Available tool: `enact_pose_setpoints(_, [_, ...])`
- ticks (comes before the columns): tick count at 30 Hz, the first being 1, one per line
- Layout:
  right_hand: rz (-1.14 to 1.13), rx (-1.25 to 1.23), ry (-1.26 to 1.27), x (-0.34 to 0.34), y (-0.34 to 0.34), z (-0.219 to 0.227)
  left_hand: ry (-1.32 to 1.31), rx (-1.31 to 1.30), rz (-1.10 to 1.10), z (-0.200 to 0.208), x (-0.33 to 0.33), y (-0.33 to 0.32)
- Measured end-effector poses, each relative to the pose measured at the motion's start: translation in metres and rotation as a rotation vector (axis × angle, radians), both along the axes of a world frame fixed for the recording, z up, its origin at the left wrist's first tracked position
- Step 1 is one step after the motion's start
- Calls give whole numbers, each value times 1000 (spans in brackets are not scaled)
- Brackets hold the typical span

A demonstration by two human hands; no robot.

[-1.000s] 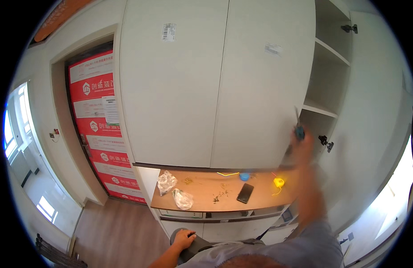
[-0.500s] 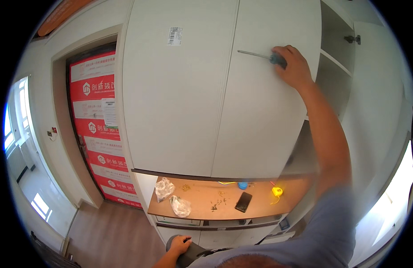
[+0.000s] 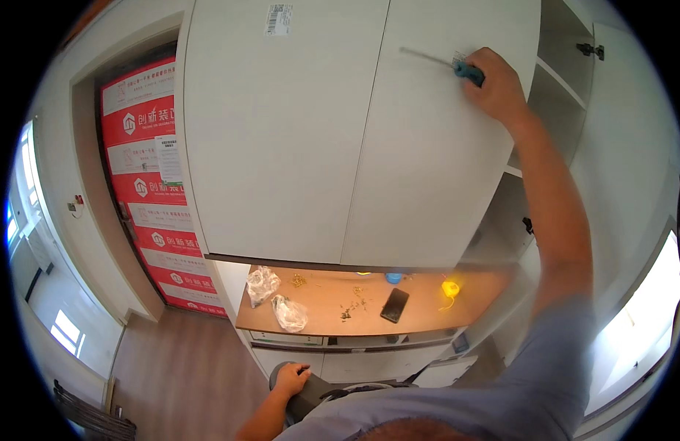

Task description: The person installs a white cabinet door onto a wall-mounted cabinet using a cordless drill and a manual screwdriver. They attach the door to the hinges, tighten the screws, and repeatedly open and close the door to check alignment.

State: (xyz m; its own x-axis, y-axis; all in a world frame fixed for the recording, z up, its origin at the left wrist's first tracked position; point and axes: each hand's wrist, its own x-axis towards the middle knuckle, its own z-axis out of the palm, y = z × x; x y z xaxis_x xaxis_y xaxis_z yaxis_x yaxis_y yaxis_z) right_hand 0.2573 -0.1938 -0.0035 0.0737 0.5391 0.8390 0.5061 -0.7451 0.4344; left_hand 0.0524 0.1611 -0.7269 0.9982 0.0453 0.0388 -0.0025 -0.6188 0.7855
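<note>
My right hand (image 3: 496,84) is raised in front of a tall white cabinet door (image 3: 428,162), closed around the handle of a screwdriver (image 3: 468,71). The handle is teal, and the thin metal shaft, a little blurred, points left across the door. Whether the tip touches the door I cannot tell. Low in the view, my left hand (image 3: 292,379) lies with its fingers stretched over a rounded dark grey surface, which looks like my bent knee. Nothing shows in that hand.
Below the doors, a lit brown shelf (image 3: 332,294) bears clear plastic bags (image 3: 289,314), scattered small hardware (image 3: 352,306), a black phone (image 3: 395,305), a yellow tape measure (image 3: 450,289) and a blue object (image 3: 393,278). An open cabinet door (image 3: 619,147) with dark hinges stands at the right.
The view has shifted, so the cabinet sits higher and slightly left. Against the door, my right hand has moved a little right with the screwdriver. My left hand stays on the grey surface.
</note>
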Motion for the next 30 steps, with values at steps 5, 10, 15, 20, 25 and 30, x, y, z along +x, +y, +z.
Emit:
enact_pose_setpoints(5, [53,109,66,-9,12,4,9,-54,-25,-3,2,-2])
enact_pose_setpoints(10, [-46,-113,-200,-1,9,21,71,-44,6,-10,5,1])
enact_pose_setpoints(15, [-83,-238,-297,-3,14,32,27,-61,62,-9,4,1])
enact_pose_setpoints(20, [-200,-269,-201,-7,17,41,42,-64,67,-2,0,-1])
enact_pose_setpoints(25, [-230,-322,13,-12,14,45,93,-63,47,-3,2,-1])
enact_pose_setpoints(30, [-34,30,64,-18,-14,41,38,-117,66,-15,2,-2])
